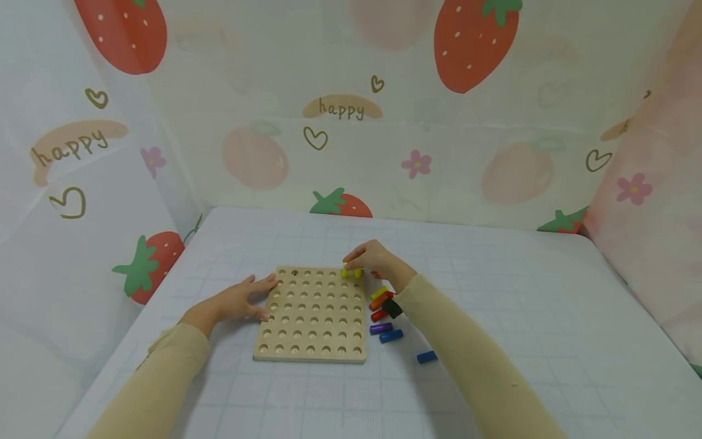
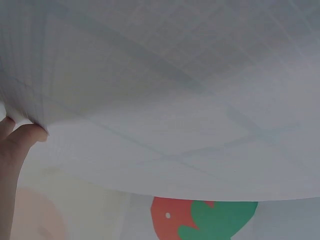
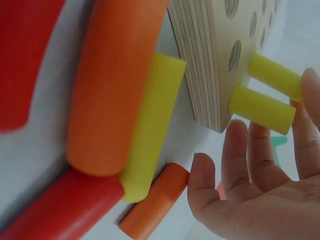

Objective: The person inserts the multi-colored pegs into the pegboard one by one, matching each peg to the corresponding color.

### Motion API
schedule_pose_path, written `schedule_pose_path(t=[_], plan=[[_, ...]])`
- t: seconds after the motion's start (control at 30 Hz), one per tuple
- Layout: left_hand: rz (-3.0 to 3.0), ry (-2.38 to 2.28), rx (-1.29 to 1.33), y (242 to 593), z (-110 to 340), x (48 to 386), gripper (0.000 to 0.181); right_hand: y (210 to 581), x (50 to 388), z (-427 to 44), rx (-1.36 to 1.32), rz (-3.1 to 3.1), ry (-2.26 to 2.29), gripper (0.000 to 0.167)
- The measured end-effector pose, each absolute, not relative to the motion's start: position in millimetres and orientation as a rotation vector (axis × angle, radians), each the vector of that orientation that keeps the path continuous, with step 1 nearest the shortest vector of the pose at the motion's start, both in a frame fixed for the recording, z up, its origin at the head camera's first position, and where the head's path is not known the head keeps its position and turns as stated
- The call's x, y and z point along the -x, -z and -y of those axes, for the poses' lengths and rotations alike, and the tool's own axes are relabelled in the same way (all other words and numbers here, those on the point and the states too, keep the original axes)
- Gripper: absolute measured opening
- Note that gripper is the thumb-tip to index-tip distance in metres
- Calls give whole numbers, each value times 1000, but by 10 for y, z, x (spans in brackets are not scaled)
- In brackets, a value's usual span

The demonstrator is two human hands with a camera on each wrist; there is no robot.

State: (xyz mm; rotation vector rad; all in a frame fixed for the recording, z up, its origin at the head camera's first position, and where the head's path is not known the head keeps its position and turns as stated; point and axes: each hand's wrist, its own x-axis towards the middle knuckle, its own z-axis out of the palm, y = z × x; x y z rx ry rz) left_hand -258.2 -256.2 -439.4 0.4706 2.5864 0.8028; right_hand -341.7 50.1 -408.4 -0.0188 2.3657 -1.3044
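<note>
Pinching a yellow peg (image 3: 272, 75) by its top, thumb and finger together: right hand (image 1: 378, 259); peg stands in far row of wooden board (image 1: 309, 314), beside second yellow peg (image 3: 260, 110) at the corner; left hand (image 1: 241, 300) spread, touching left edge; loose pegs (image 1: 381, 328) lie right; step judged: seating; next calls for straight press, then release
</note>
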Motion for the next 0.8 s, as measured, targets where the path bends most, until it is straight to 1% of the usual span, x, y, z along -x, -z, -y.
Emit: schedule_pose_path(t=[0.17,0.37,0.53,0.8], plan=[[-2576,-836,-485,4423,2574,2595,91,4104,3389,-466,9,-2378,1311,17],[-2584,-825,-477,4422,2567,2581,91,4092,3409,-488,31,-2411,1232,21],[-2587,-814,-463,4416,2566,2582,91,4058,3412,-576,54,-2394,1267,27],[-2589,-813,-461,4417,2580,2613,91,4014,3454,-803,76,-2379,1310,32]])
